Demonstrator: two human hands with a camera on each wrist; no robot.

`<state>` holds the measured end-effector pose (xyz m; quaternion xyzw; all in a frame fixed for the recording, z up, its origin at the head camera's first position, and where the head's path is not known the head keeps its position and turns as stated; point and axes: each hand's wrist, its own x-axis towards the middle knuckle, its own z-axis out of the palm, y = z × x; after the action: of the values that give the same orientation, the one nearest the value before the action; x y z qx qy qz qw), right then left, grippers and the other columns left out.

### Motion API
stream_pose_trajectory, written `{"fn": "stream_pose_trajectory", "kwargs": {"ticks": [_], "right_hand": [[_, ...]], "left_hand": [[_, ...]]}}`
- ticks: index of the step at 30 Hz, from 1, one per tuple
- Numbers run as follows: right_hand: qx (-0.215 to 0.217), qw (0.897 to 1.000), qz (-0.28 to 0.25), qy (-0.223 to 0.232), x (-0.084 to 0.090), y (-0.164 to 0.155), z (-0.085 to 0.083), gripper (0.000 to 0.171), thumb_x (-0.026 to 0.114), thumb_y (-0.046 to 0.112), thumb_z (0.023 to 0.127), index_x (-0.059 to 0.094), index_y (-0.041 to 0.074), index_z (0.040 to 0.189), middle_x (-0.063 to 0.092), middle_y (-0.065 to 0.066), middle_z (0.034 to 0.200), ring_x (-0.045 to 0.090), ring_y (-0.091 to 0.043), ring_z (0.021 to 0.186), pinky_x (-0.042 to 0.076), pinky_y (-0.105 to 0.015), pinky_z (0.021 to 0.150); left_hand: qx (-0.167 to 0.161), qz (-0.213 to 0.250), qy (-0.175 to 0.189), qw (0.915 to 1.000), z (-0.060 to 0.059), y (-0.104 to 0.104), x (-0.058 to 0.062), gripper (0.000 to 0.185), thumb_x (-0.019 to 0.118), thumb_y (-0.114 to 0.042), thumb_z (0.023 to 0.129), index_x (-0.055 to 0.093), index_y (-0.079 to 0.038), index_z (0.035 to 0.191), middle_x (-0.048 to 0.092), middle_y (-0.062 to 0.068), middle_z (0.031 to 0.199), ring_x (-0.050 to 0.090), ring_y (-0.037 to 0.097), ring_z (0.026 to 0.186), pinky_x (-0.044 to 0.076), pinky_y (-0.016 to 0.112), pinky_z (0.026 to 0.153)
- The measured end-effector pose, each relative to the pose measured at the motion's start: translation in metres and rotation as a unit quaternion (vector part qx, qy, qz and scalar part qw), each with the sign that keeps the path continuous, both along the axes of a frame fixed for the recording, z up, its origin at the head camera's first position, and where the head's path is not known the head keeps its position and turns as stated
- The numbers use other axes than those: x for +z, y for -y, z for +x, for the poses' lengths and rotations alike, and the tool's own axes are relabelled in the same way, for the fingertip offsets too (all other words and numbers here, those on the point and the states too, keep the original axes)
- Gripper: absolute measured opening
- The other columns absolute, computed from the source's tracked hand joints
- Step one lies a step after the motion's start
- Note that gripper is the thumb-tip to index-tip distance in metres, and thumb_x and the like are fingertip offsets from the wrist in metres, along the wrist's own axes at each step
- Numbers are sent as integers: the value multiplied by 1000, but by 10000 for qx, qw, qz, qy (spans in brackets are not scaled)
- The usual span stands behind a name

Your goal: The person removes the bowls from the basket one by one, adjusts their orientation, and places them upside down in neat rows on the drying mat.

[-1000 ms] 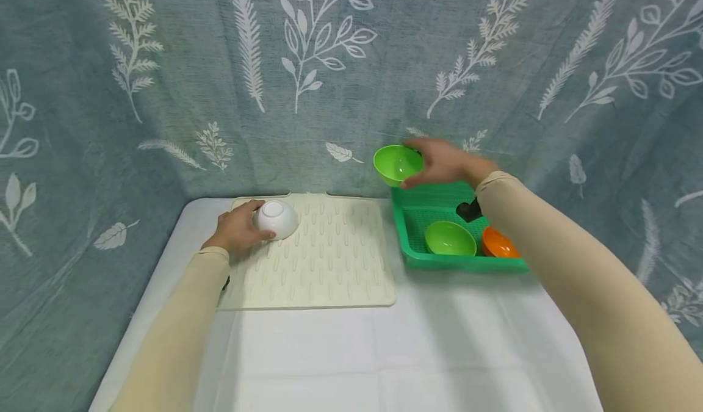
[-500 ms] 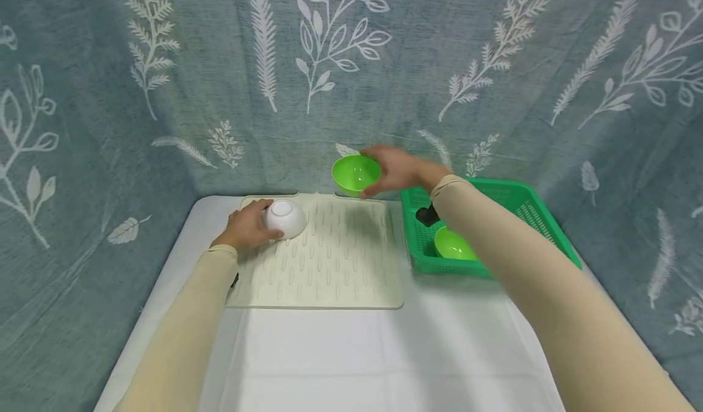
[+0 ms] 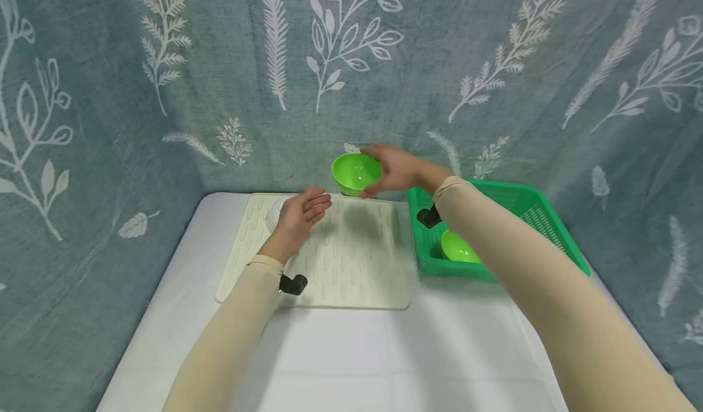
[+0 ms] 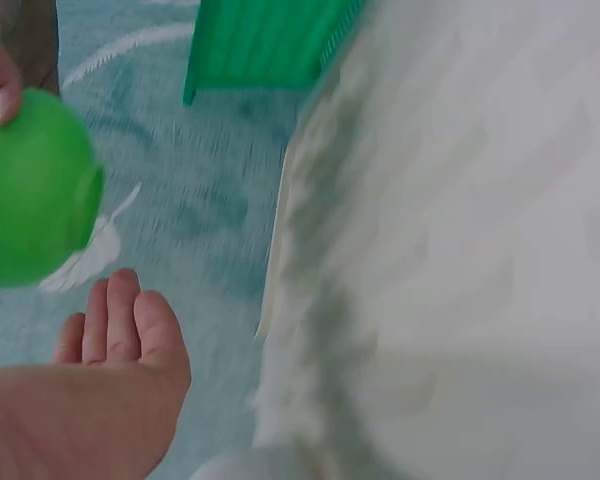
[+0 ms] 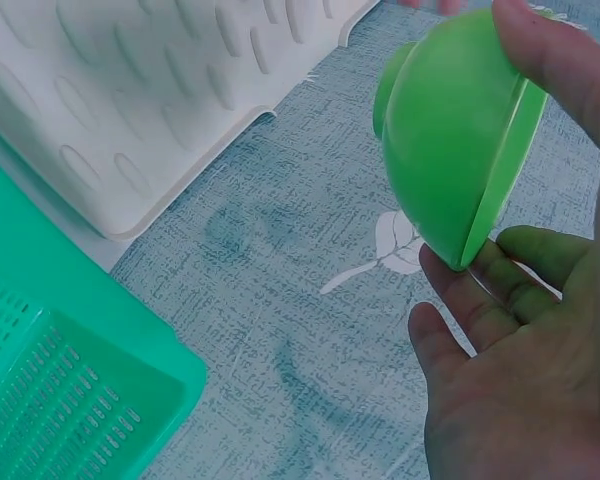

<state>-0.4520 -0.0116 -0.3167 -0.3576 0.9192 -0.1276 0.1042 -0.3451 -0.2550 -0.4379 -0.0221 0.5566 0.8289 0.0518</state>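
Note:
My right hand (image 3: 392, 169) holds a bright green bowl (image 3: 354, 173) by its rim, raised over the back edge of the cream ribbed mat (image 3: 346, 265). In the right wrist view the thumb is on one side of the rim of the green bowl (image 5: 450, 140) and the fingers on the other. My left hand (image 3: 299, 215) is held over the mat with its fingers extended and nothing in it, a short way left of the bowl. Behind the left hand, a white bowl (image 3: 273, 216) shows in part on the mat. The left wrist view shows the left hand (image 4: 120, 370) beneath the green bowl (image 4: 35, 195).
At the right stands a green perforated basket (image 3: 549, 216) with another green bowl (image 3: 458, 247) in it, partly covered by my right sleeve. A white cloth (image 3: 351, 357) covers the table. Patterned grey-green fabric (image 3: 263, 125) hangs close behind the mat.
The green bowl has moved left from over the basket to over the mat in my right hand, then stayed there. My left hand has let go of the white bowl and moved right.

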Motion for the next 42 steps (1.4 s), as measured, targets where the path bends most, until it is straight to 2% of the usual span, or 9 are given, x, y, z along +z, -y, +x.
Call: {"fn": "stream_pose_trajectory", "kwargs": {"ticks": [6, 13, 19, 24, 28, 32, 35, 38, 42], "right_hand": [[63, 10000, -44, -44, 0, 3, 2, 113, 89, 52, 88, 28, 9, 172, 37, -18, 174, 39, -40, 159, 39, -60, 127], [102, 9996, -107, -261, 3, 4, 4, 112, 88, 53, 88, 29, 10, 172, 33, -17, 177, 30, -40, 165, 31, -61, 132], [259, 9986, -407, -202, 1, 3, 5, 116, 90, 49, 88, 21, 16, 175, 29, -13, 179, 31, -38, 165, 33, -62, 131], [482, 9958, -724, -268, 1, 0, 7, 119, 89, 51, 88, 15, 20, 176, 28, -10, 180, 40, -36, 160, 38, -61, 128], [472, 9937, -944, -364, 1, -3, 11, 106, 82, 55, 93, 23, 22, 174, 33, -10, 177, 44, -35, 158, 40, -60, 126], [486, 9909, -808, -964, -5, -4, 16, 95, 79, 58, 94, 37, 15, 168, 45, -13, 169, 49, -35, 154, 43, -60, 124], [432, 9887, -354, -1389, -14, -4, 21, 101, 76, 67, 93, 37, 10, 167, 38, -13, 174, 39, -35, 162, 30, -60, 133], [296, 9860, 187, -1633, -25, -2, 26, 106, 67, 75, 95, 31, 11, 170, 19, -11, 183, 18, -32, 171, 8, -62, 139], [172, 9817, 565, -1808, -45, -1, 31, 105, 58, 77, 100, 22, 10, 173, 13, -13, 184, 12, -33, 172, 1, -62, 139]], "left_hand": [[-377, 1689, 711, 9823, -10, -39, -8, 75, 30, -54, 118, 35, 3, 166, 38, 25, 172, 38, 36, 163, 30, 43, 136], [-703, 2722, 718, 9570, -19, -73, -5, 86, 29, -72, 111, 59, 2, 141, 70, 18, 138, 51, 34, 154, 39, 40, 132], [-570, 3141, 579, 9459, -20, -80, -4, 85, 32, -75, 109, 63, -2, 138, 80, 8, 113, 73, 21, 124, 47, 36, 125], [-444, 2940, 331, 9542, -17, -78, -1, 78, 36, -67, 111, 49, -5, 157, 77, 3, 116, 75, 15, 115, 43, 37, 128], [13, 2071, -160, 9782, -17, -67, 5, 60, 46, -49, 116, 49, -6, 157, 68, 2, 126, 70, 15, 121, 42, 39, 130], [661, 134, -804, 9945, -15, -51, 8, 57, 65, -35, 111, 52, -6, 159, 64, 8, 143, 64, 23, 139, 46, 41, 126], [1070, -1415, -1250, 9762, -15, -39, 8, 66, 76, -33, 104, 51, -9, 161, 60, 13, 155, 60, 29, 145, 51, 42, 122], [1323, -2555, -1620, 9439, -16, -32, 7, 74, 84, -34, 98, 52, -8, 160, 61, 15, 156, 61, 31, 144, 53, 44, 120], [1422, -3765, -2031, 8926, -16, -29, 5, 78, 90, -35, 93, 55, -6, 157, 65, 17, 150, 65, 31, 140, 54, 46, 119]]}}
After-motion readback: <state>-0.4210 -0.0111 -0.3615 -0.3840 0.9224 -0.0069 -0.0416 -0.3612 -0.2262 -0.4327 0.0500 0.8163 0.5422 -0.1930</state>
